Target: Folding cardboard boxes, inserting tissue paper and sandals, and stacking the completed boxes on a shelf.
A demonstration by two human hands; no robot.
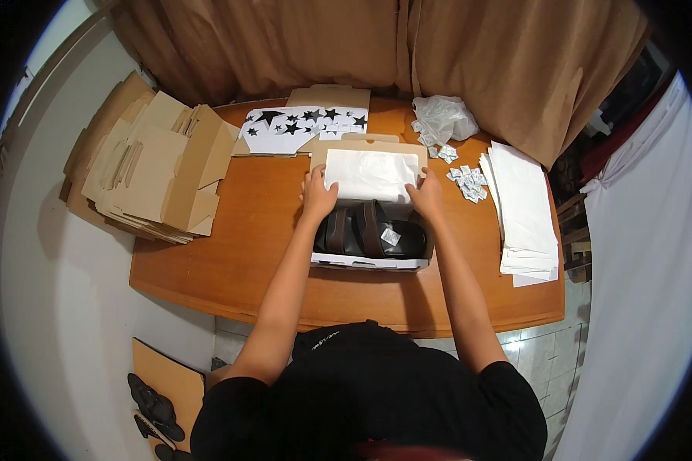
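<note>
An open cardboard box (370,263) sits in the middle of the table with a dark sandal (370,227) lying in it. On the sandal's sole rests a small white sachet (390,236). A white paper sheet (371,174) stands up at the back of the box, in front of its raised brown lid (370,144). My left hand (317,194) is closed on the sheet's left edge, thumb on the near side. At the right edge, my right hand (426,194) grips the sheet in the same way. The fingertips behind the paper are partly hidden.
Flattened cardboard boxes (146,169) are stacked at the left. Star-printed sheets (300,129) lie at the back. Loose sachets (469,183) are scattered near a clear plastic bag (444,117). White paper sheets (521,207) are piled at the right. More sandals (155,407) lie lower left.
</note>
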